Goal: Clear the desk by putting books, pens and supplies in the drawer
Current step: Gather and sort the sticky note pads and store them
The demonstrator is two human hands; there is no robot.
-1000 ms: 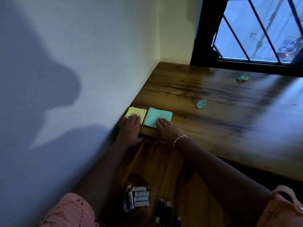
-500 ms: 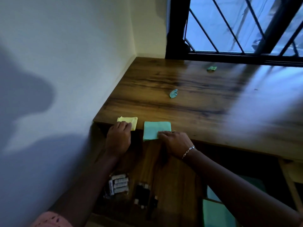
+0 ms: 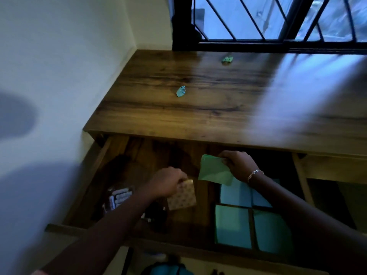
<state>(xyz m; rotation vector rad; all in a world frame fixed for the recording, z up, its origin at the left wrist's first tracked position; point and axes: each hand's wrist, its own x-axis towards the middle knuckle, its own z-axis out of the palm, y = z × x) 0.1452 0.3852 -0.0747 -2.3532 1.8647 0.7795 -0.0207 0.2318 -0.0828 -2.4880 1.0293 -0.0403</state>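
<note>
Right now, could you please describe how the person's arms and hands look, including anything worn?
Both forearms are bare. The right hand has a thin silver chain bracelet at its wrist. The left hand shows no jewellery. A sliver of pink sleeve shows at the lower left edge.

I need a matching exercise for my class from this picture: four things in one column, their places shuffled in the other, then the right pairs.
Things
1. green pad
2. yellowish pad
3. blue scrap
4. clear pack of white cylinders

Places
A. lying in the left part of the drawer
B. held by the right hand
C. on the desk
D. held by the left hand

Pairs: 1-B, 2-D, 3-C, 4-A
</note>
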